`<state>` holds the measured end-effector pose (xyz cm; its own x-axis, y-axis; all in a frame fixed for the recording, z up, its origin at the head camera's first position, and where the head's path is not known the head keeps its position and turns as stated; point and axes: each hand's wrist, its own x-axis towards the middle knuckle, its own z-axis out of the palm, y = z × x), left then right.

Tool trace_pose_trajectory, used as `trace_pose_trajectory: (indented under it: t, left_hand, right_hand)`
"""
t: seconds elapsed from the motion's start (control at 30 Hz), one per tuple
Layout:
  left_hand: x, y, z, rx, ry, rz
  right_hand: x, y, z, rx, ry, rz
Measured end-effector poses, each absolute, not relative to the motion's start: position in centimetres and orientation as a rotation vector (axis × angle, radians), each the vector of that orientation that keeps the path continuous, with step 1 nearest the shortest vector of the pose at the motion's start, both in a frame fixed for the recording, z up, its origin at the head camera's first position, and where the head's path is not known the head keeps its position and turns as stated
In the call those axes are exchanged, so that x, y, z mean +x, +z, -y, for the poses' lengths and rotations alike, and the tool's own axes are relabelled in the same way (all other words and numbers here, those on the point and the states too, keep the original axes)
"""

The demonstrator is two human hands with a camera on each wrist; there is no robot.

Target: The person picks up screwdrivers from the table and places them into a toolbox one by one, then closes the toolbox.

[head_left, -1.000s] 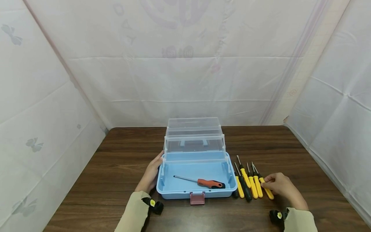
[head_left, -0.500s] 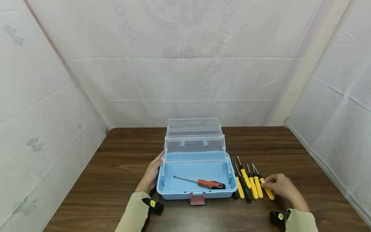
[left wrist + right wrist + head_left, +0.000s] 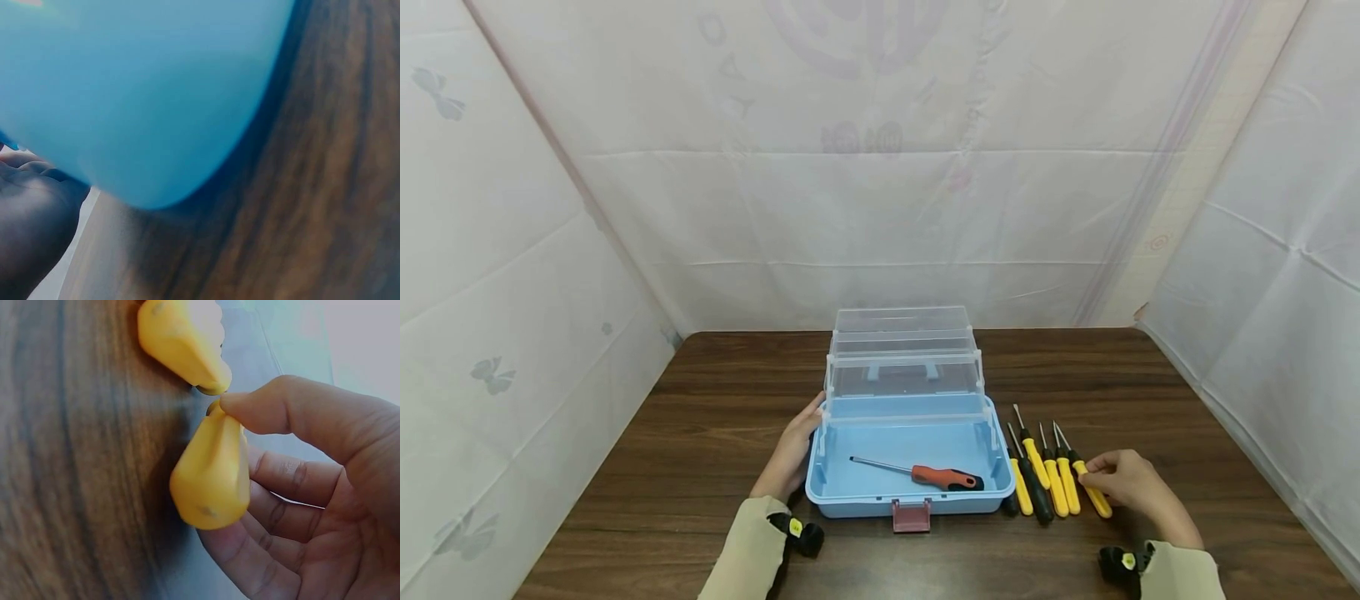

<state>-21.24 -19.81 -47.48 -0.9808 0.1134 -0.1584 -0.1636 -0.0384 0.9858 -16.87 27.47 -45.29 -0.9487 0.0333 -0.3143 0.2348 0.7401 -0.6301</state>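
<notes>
A light blue toolbox stands with its clear stepped trays raised at the back. In it lies a screwdriver with a red and black handle, its shaft pointing left. My left hand rests along the box's left wall, the fingers reaching toward the back; in the left wrist view the palm lies beside the blue wall. My right hand pinches a yellow-handled screwdriver, the rightmost of a row. The right wrist view shows the thumb on its yellow handle, low at the table.
Several more screwdrivers lie between the box and my right hand, mostly yellow-handled, one with a long black handle. A pinkish latch hangs from the box front. White sheeting encloses the brown wooden table.
The whole head view has shifted down very slightly. Both hands keep their places, the left at the box and the right at the same screwdriver.
</notes>
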Motion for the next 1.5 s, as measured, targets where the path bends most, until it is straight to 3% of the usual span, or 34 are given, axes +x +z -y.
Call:
trace_pose_trajectory:
  t: [1.5]
  left_hand:
    - [-21.3, -47.3, 19.9, -0.032, 2.102, -2.056]
  right_hand:
    - [-18.5, -41.3, -25.1, -0.029, -1.046, -2.754]
